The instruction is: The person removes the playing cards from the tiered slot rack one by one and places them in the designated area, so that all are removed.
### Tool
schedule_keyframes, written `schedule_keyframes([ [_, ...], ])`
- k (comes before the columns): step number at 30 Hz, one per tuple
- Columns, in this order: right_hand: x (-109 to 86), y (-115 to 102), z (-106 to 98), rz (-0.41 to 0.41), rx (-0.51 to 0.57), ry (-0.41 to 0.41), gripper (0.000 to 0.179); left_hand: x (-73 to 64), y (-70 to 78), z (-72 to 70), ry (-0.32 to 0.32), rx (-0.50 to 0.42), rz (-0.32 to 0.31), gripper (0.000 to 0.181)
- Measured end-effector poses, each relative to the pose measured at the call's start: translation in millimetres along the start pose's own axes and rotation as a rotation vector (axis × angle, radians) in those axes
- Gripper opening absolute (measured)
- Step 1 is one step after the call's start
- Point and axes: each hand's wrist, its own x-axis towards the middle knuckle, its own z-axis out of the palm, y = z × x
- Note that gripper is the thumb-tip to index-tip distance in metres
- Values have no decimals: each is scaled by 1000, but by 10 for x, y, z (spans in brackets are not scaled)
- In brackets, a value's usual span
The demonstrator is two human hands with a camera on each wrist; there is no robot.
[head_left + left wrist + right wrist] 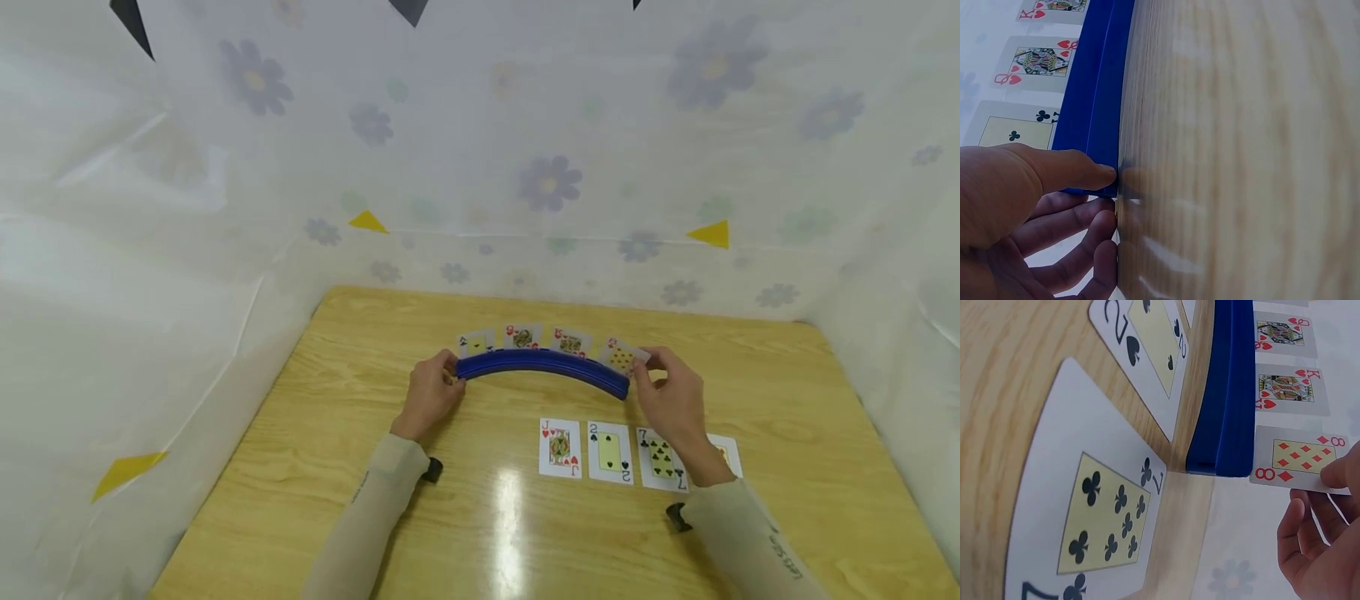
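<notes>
- Presently, three white playing cards [522,337] stand in the curved blue holder [542,360]; seating of the red eight of diamonds [1302,456], at its right end, is unconfirmed.
- Left hand [431,392]: fingers grip the holder. Right hand [673,396]: fingers pinch the eight.
- Apparently outstanding: four cards [610,452] face-up on the glossy wooden desk [360,350].
- Flowered white sheeting [450,125] backs it.

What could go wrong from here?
The right hand pinches the eight of diamonds near one corner, so it might tilt or seat poorly.
The left hand grips one end of the blue holder; pushing at the opposite end could twist it.
The seven of clubs lies near the right hand's wrist; withdrawing could brush it.
</notes>
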Motion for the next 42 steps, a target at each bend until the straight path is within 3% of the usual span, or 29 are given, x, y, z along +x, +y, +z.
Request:
schedule_keyframes([
  [8, -145, -30, -109, 123, 7, -10, 22, 13, -3, -1, 1, 7, -8, 24],
  [19, -540, -152, -145, 30, 65, -113, 20, -2, 5, 0, -1, 15, -15, 25],
  [24, -636, -224, -165, 29, 86, -165, 14, 11, 7, -7, 3, 16, -6, 26],
  [27, -685, -241, -182, 26, 112, -200, 21, 18, 8, -4, -3, 13, -9, 26],
  [32, -799, -233, -169, 10, 182, -297, 38, 29, 18, 3, -6, 16, -20, 25],
  [42, -1185, -260, -11, -8, 272, -520, 36, 15, 39, -11, -7, 17, -25, 25],
])
